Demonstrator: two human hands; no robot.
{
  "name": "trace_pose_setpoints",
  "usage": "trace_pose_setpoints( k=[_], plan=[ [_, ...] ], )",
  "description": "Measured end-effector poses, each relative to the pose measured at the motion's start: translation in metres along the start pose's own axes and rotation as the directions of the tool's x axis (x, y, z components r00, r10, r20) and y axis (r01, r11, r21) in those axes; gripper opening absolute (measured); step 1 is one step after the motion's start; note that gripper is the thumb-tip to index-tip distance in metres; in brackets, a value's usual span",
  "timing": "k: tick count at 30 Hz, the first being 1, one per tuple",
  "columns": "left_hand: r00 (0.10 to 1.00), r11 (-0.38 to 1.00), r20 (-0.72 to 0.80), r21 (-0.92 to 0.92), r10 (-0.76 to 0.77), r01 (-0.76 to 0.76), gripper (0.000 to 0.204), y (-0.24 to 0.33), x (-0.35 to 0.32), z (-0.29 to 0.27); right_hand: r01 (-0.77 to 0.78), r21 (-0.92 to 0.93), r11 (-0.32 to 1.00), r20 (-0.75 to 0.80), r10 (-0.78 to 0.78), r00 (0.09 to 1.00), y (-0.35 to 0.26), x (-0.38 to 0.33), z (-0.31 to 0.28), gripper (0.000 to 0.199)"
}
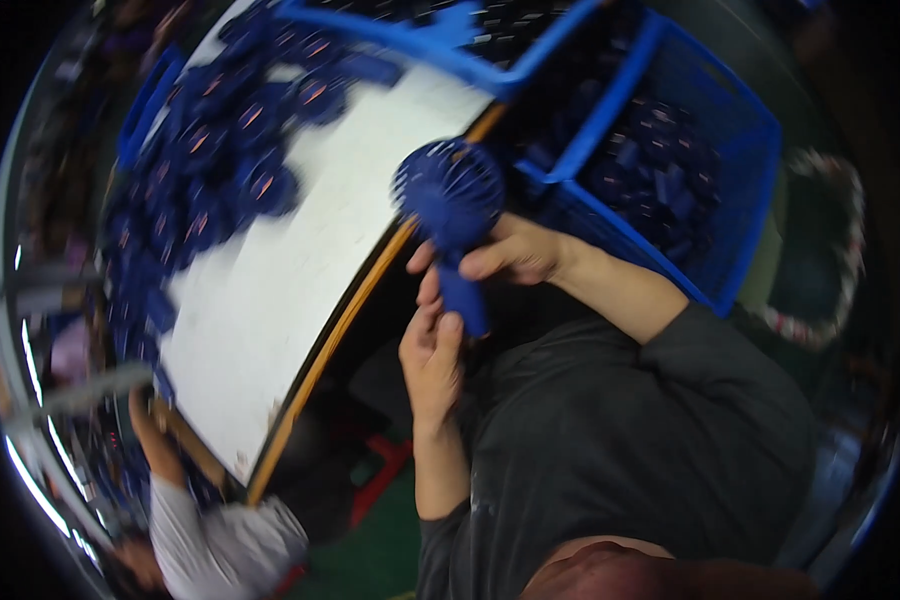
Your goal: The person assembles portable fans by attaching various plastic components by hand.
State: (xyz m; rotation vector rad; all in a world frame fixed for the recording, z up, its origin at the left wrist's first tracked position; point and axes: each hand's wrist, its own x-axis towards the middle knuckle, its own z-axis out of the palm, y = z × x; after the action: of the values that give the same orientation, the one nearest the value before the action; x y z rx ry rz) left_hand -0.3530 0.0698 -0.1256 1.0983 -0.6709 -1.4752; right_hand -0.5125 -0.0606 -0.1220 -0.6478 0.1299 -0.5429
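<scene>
A dark blue handheld fan [445,190] is held up in front of my body, its round slatted head pointing away from me over the table's edge. My left hand [433,355] has its fingers closed around the lower end of the handle [461,300]. Just below the fan's head, my right hand [518,250] grips the neck with the thumb across it. Motion blur hides the finer details of the fan. Many similar blue fans [267,185] lie piled on the white tabletop [310,260] to the left.
At the right stands a blue plastic crate [760,180] with dark blue parts [660,160] inside. Another blue crate [515,75] sits at the table's far end. A person in a grey shirt [220,540] is at the lower left, by a red stool [380,480].
</scene>
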Motion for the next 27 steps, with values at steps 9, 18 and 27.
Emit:
trace_pose_setpoints(
  k=[9, 18, 27],
  plan=[
    [0.992, 0.968, 0.075, 0.238, -0.102, 0.081, 0.035, 0.020, 0.010, -0.019, 0.016, -0.594, 0.804, -0.776, -0.578, 0.252, -0.084, -0.180, -0.117, 0.041],
    [0.963, 0.880, -0.122, 0.446, 0.242, -0.165, 0.030, 0.076, 0.034, -0.066, -0.955, -0.233, 0.185, -0.452, -0.890, -0.062, -0.105, -0.381, -0.310, 0.068],
    [0.706, 0.170, -0.067, 0.983, 0.705, -0.077, 0.067, 0.135, 0.109, -0.102, -0.578, -0.724, 0.375, -0.602, -0.754, 0.265, -0.053, -0.275, -0.280, 0.037]
  ],
)
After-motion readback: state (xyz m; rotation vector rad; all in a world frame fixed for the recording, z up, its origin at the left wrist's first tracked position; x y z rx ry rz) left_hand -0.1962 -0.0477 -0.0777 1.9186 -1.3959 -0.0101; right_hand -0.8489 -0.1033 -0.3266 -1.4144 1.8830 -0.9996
